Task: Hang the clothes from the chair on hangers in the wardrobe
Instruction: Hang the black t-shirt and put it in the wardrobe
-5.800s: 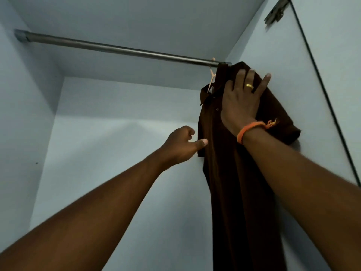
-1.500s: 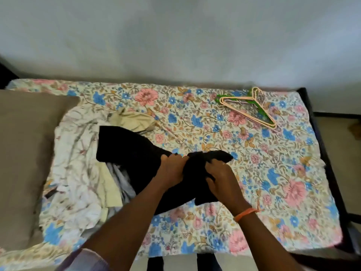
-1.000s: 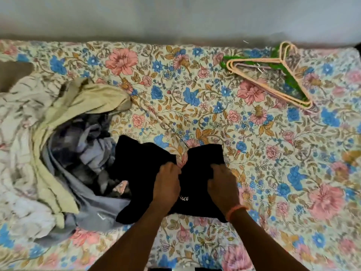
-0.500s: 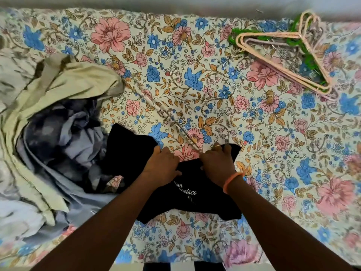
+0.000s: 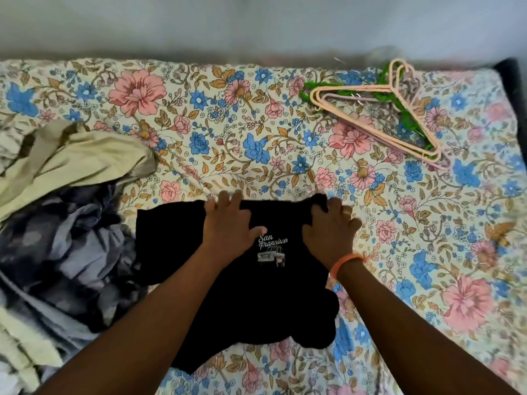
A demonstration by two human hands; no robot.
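Observation:
A black T-shirt (image 5: 256, 303) with a white "San Francisco" print lies spread on the floral bedsheet (image 5: 256, 132). My left hand (image 5: 228, 226) presses flat on its upper part, fingers straight and reaching past the top edge. My right hand (image 5: 332, 226), with an orange wristband, lies at the shirt's upper right corner with its fingers bent over the fabric edge. Several pink and green plastic hangers (image 5: 382, 109) lie in a stack at the bed's far right.
A heap of clothes sits at the left: a beige garment (image 5: 74, 158) on top, a blue-grey mottled one (image 5: 65, 252) below it. A pale wall (image 5: 256, 24) runs behind the bed. The dark bed frame (image 5: 510, 78) shows at the far right corner.
I turned from the wardrobe, where a brown shirt hangs, to the bed. Both hands pulled the black T-shirt out of the heap and moved apart, spreading it flat with its print showing.

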